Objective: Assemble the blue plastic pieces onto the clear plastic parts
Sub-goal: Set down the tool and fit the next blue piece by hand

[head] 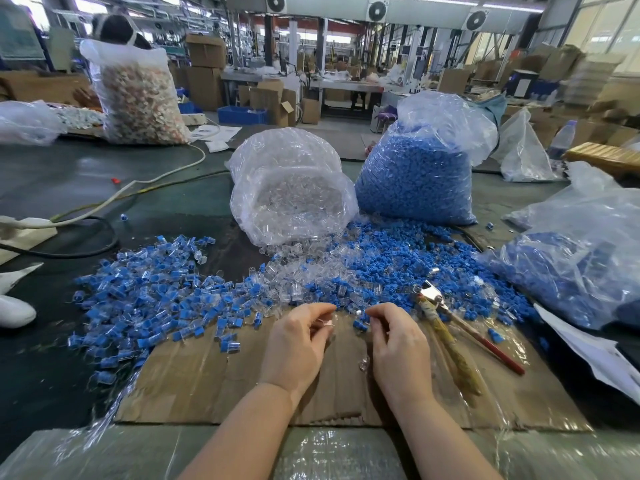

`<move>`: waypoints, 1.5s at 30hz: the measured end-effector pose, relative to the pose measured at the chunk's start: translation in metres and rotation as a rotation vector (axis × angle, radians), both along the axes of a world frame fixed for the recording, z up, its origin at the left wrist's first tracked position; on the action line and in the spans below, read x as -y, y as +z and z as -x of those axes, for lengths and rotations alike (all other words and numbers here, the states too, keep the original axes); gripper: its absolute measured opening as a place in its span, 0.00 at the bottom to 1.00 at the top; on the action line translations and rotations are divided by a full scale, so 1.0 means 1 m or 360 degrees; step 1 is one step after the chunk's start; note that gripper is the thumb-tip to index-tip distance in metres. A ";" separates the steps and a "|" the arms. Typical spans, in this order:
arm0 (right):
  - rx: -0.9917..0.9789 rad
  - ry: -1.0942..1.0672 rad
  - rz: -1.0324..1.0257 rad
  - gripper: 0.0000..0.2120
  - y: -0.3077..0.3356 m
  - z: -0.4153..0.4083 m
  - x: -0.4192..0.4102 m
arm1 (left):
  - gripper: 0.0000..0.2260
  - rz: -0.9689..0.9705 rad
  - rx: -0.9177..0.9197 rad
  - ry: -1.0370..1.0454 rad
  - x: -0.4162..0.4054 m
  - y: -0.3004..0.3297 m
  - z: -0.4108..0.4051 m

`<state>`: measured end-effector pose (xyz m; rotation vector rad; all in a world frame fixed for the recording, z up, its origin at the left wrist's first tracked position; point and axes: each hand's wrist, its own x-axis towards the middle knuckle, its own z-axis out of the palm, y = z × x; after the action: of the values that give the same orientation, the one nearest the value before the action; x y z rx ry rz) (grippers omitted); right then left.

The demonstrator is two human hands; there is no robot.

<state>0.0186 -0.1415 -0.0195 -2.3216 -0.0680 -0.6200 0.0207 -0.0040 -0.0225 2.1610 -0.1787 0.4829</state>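
clear ridged part [327, 323] pinched by left hand [298, 344].

Both my hands over the cardboard, working at the edge of the parts pile.

My left hand [298, 344] pinches a small clear part [327, 323]; my right hand [398, 344] curls beside a blue piece [360, 325]. Behind them I see a clear-parts bag [291, 192] tipped open beside the blue-pieces bag [415, 174], and assembled pieces [145, 299] heaped to the left.
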 end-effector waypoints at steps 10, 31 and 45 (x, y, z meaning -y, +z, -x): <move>0.0243 0.0185 -0.0190 0.07 0.003 0.010 0.000 | 0.07 -0.0074 -0.0097 0.0007 -0.002 0.003 -0.001; 0.0279 0.0310 -0.0008 0.03 0.002 0.010 -0.003 | 0.05 0.0191 -0.0289 -0.0060 -0.005 0.003 -0.005; 0.0295 0.0328 0.0262 0.04 -0.001 0.008 -0.005 | 0.06 0.0276 -0.0409 -0.0273 -0.005 0.008 -0.002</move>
<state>0.0102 -0.1369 -0.0204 -2.3676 -0.4539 -0.7454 0.0226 0.0006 -0.0148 1.9947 -0.1709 0.1161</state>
